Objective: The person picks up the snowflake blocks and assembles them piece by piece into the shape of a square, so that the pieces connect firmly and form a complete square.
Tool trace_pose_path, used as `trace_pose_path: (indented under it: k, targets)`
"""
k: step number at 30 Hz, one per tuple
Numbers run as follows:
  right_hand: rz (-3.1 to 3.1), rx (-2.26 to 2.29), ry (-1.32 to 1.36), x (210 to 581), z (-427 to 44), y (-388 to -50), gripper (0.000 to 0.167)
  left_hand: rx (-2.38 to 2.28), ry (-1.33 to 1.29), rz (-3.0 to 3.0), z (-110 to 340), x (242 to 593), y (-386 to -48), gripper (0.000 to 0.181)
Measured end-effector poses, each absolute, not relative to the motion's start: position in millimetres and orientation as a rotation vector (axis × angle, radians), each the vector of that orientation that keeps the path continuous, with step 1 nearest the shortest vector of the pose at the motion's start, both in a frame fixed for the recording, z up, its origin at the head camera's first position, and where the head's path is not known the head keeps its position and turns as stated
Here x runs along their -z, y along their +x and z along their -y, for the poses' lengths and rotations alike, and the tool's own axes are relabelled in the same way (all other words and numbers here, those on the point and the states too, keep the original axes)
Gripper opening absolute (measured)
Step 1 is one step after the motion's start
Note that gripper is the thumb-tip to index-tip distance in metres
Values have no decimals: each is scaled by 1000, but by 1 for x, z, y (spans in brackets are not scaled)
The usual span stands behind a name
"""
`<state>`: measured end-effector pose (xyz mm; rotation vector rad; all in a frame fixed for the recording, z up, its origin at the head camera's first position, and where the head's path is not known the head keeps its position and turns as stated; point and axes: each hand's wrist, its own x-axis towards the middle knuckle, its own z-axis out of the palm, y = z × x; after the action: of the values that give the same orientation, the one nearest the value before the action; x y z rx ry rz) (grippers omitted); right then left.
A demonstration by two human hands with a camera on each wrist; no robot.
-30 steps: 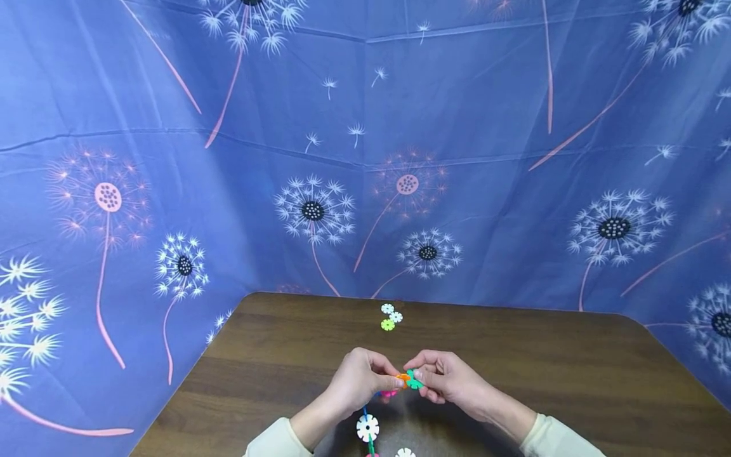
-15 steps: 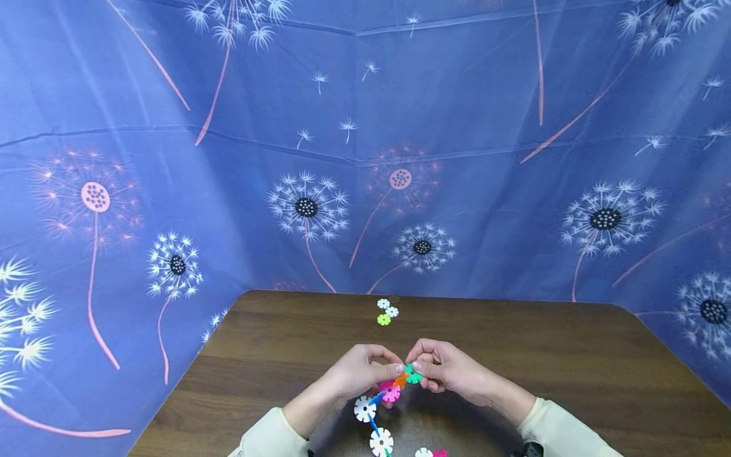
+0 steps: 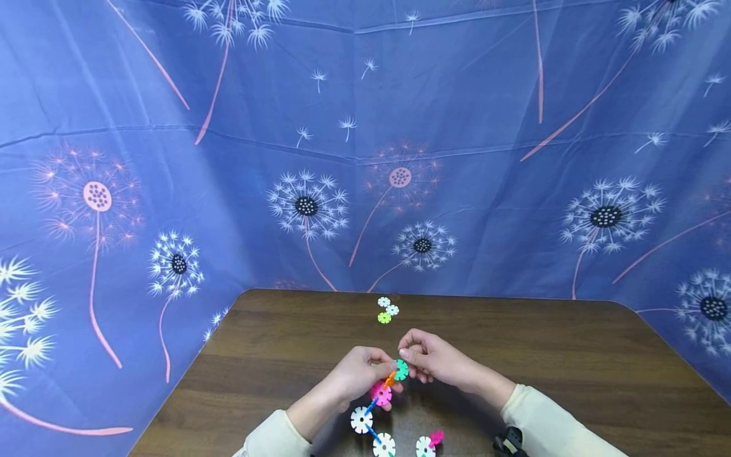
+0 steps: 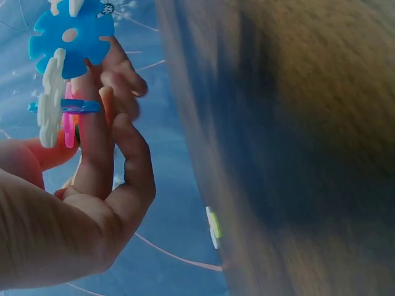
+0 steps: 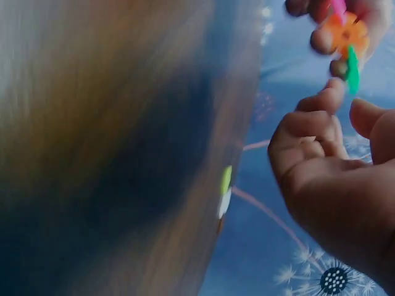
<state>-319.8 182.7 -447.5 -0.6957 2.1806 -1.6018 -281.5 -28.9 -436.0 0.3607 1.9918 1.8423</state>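
My left hand point(image 3: 356, 373) pinches a chain of slotted flower-shaped discs near its upper end. A green disc point(image 3: 402, 370) tops the chain, joined to an orange disc point(image 5: 343, 38). Below come a pink disc point(image 3: 381, 395), a blue disc point(image 4: 92, 34) and white discs point(image 3: 362, 421), slotted together at angles. My right hand point(image 3: 440, 363) is beside the green disc; in the right wrist view its thumb and forefinger stand apart with nothing between them. Toward the bottom edge of the head view, another white disc point(image 3: 424, 448) is joined to a magenta disc point(image 3: 436, 438).
Two white discs point(image 3: 392, 310) and a lime disc point(image 3: 384, 318) lie near the back of the brown wooden table point(image 3: 514, 343). A blue dandelion-print cloth point(image 3: 491, 190) hangs behind the table. The right wrist wears a black device point(image 3: 510, 442).
My right hand has let go of the green disc and moved slightly up, away from it. The left hand keeps the chain, of which more now shows below the hand.
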Motion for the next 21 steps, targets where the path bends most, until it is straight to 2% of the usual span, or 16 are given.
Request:
trace_pose_path:
  k: [8, 14, 21]
  targets:
    - [-2705, 1140, -828, 451, -175, -379, 12, -1860, 295, -2001, 37, 438, -288, 16]
    - [-2950, 858, -885, 455, -165, -422, 15, -1887, 287, -1990, 39, 441, -289, 15]
    - [-3064, 526, -873, 471, -158, -446, 22, -1915, 273, -1991, 41, 442, -286, 14]
